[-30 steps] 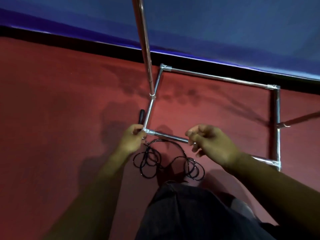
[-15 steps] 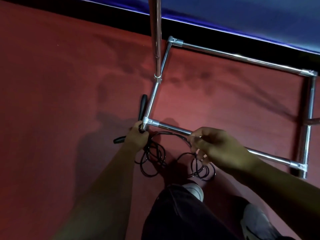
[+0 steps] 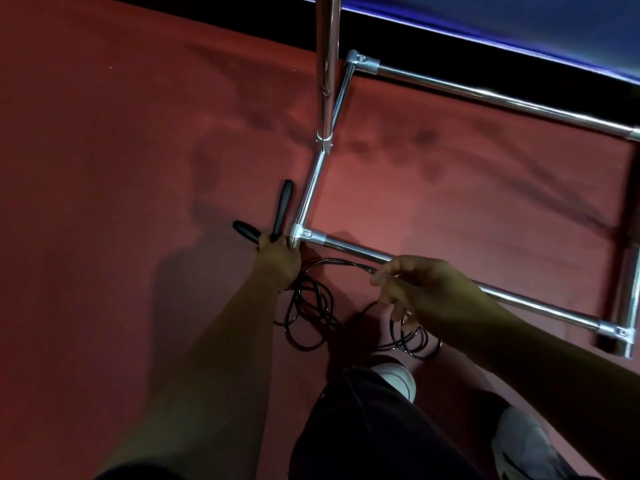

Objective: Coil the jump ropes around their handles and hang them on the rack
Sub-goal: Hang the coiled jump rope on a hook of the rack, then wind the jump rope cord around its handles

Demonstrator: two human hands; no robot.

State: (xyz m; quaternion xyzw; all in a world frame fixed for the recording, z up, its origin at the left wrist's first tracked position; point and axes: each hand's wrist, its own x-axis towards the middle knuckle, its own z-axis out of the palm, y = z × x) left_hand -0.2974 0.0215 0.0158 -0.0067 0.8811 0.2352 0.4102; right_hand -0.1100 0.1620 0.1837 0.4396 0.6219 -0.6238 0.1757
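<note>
A black jump rope lies on the red floor by the near left corner of the chrome rack base (image 3: pixel 446 278). My left hand (image 3: pixel 277 258) grips its two black handles (image 3: pixel 282 209), which stick out splayed past my fingers. The thin black cord (image 3: pixel 308 313) lies in loose loops between my hands and by my shoe. My right hand (image 3: pixel 422 292) pinches a stretch of the cord just above the rack's front bar. The rack's upright pole (image 3: pixel 327 64) rises from the left side bar.
The rack base forms a chrome rectangle (image 3: pixel 485 95) on the red carpet. A black skirting strip and blue wall (image 3: pixel 519 15) run along the far edge. My dark trousers and white shoes (image 3: pixel 398 379) are at the bottom. Open carpet lies to the left.
The camera has dropped closer to the floor. My left hand now shows both handles splayed out. My right hand has moved down a little toward the cord loops.
</note>
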